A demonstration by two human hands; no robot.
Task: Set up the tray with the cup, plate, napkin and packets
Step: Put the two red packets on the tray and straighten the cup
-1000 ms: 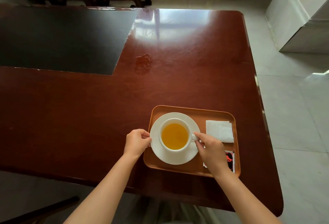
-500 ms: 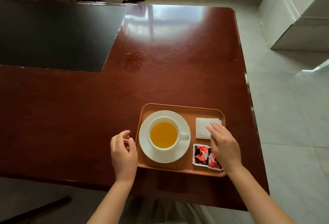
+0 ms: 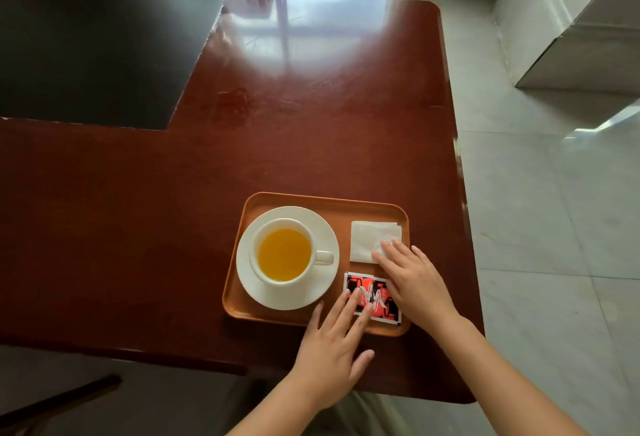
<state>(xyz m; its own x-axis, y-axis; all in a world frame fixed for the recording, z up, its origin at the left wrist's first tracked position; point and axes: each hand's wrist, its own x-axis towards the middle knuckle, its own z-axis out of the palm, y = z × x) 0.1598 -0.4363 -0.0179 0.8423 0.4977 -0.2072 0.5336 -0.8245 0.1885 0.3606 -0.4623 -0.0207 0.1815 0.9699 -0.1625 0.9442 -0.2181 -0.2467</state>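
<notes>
An orange tray [image 3: 294, 200] lies near the table's front right. On its left side a white cup [image 3: 284, 255] of yellow drink stands on a white plate [image 3: 322, 224], handle pointing right. A folded white napkin [image 3: 367, 239] lies at the tray's back right. Red, black and white packets [image 3: 377, 300] lie at its front right. My left hand [image 3: 332, 342] is flat, fingers spread, with fingertips resting on the packets. My right hand [image 3: 412, 279] is flat, with fingertips on the napkin's near right corner, and covers part of the packets.
The tray sits on a glossy red-brown table [image 3: 311, 123] with a dark inset panel [image 3: 97, 54] at the back left. The table's right edge and pale floor tiles [image 3: 554, 227] lie just right of the tray. A white block [image 3: 571, 19] stands far right.
My left hand has moved right from beside the tray's left edge onto the packets. My right hand stays at the napkin. The view has shifted slightly.
</notes>
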